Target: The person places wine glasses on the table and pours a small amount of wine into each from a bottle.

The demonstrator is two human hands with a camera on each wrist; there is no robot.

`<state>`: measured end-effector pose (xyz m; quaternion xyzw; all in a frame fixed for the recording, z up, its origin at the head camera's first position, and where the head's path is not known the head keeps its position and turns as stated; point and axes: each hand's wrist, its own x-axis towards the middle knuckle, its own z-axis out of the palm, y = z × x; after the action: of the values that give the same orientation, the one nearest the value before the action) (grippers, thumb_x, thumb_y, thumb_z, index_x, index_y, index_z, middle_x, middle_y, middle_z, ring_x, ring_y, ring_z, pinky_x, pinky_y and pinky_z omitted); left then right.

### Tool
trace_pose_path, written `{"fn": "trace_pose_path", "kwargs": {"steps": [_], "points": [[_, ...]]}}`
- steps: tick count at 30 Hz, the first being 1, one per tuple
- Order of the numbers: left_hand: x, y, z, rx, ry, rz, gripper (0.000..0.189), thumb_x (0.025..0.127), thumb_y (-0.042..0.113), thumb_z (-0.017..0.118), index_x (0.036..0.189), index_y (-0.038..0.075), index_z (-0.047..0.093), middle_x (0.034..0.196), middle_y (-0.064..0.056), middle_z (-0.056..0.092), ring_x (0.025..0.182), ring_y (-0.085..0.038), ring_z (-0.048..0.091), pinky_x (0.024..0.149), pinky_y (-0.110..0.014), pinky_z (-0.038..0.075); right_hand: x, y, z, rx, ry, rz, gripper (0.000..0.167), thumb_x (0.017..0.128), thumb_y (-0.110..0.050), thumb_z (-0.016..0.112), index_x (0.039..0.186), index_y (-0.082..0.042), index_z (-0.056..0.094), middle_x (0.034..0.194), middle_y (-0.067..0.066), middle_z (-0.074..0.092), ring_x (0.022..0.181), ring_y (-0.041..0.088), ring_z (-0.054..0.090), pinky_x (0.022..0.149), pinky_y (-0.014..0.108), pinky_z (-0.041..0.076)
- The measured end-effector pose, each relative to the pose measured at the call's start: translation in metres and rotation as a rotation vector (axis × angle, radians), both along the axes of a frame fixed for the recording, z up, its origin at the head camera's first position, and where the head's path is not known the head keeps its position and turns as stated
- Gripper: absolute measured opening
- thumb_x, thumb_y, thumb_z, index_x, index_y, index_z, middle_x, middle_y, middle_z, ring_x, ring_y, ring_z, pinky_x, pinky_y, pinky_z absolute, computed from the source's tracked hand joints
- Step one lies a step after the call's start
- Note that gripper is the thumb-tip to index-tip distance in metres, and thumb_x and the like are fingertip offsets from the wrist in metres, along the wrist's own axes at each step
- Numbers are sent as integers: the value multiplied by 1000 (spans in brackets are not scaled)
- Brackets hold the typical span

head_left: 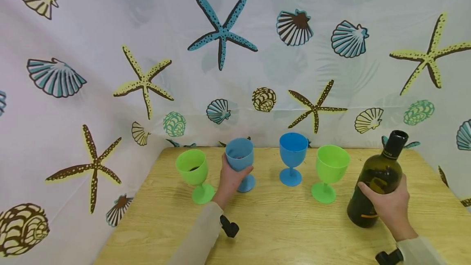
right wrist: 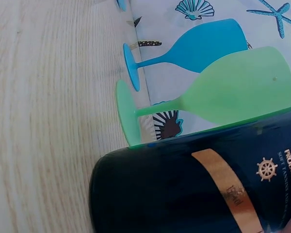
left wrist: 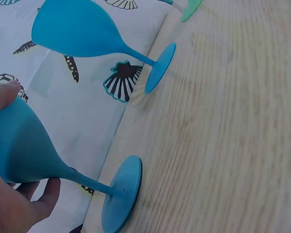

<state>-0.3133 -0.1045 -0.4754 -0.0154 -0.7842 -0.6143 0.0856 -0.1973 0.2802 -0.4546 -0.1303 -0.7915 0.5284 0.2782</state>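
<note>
My left hand [head_left: 229, 181] grips the bowl of a blue goblet [head_left: 240, 150], thumb on the near side and fingers around the back. A little dark content shows inside it. In the left wrist view this goblet's foot [left wrist: 122, 194] is right at the tabletop. On the right, my right hand [head_left: 394, 207] holds a dark wine bottle [head_left: 362, 209] around its body, the uncapped neck pointing up and leaning slightly right. The bottle's lower body with an orange band [right wrist: 228, 189] fills the bottom of the right wrist view.
A green goblet [head_left: 192, 167] with dark liquid stands left of my left hand. Between the hands stand another blue goblet [head_left: 293, 150] and a second green goblet [head_left: 332, 165], nearest the bottle. A wooden table [head_left: 279, 224] meets a sea-patterned cloth [head_left: 257, 64] behind.
</note>
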Motion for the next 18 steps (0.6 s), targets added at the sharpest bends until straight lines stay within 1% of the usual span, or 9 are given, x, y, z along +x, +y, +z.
{"fn": "trace_pose_path", "kwargs": {"steps": [5, 8, 11, 14, 17, 18], "points": [[-6, -5, -4, 16, 4, 38, 102, 77, 32, 79, 149, 13, 11, 142, -21, 35, 127, -40, 38, 100, -57, 33, 1, -1, -2, -5, 2, 3, 83, 74, -11, 81, 140, -13, 32, 125, 4, 47, 102, 3, 46, 80, 18, 40], [-9, -7, -6, 31, 7, 40, 100, 77, 30, 79, 149, 14, 11, 141, -19, 36, 127, -39, 39, 101, -56, 33, 1, -1, -2, -13, -4, 1, 83, 74, -10, 81, 140, -13, 32, 126, 5, 47, 103, 3, 46, 81, 18, 41], [-9, -8, -8, 50, 13, 11, 101, 78, 29, 78, 150, 15, 9, 142, -19, 34, 128, -38, 37, 102, -56, 32, 2, -1, -2, -15, -15, -10, 83, 73, -10, 81, 140, -13, 32, 126, 5, 47, 104, 5, 46, 82, 20, 40], [-6, -9, -9, 65, 27, -35, 102, 81, 25, 77, 151, 15, 3, 146, -19, 29, 131, -39, 33, 103, -56, 30, 1, 0, -2, -13, -17, -11, 83, 74, -12, 81, 141, -13, 32, 126, 5, 47, 105, 7, 46, 83, 22, 40], [1, -11, -9, 70, 23, -91, 104, 83, 21, 75, 151, 13, -3, 148, -21, 22, 133, -42, 29, 103, -58, 30, 0, 1, -1, -11, -10, -4, 83, 74, -12, 81, 140, -14, 32, 124, 3, 47, 105, 7, 46, 83, 22, 40], [6, -11, -6, 69, 15, -108, 104, 83, 19, 74, 151, 10, -4, 148, -24, 21, 133, -43, 28, 102, -58, 31, 0, 2, -1, -10, -3, 1, 82, 74, -11, 81, 140, -14, 32, 123, 2, 47, 104, 7, 46, 82, 22, 40]]}}
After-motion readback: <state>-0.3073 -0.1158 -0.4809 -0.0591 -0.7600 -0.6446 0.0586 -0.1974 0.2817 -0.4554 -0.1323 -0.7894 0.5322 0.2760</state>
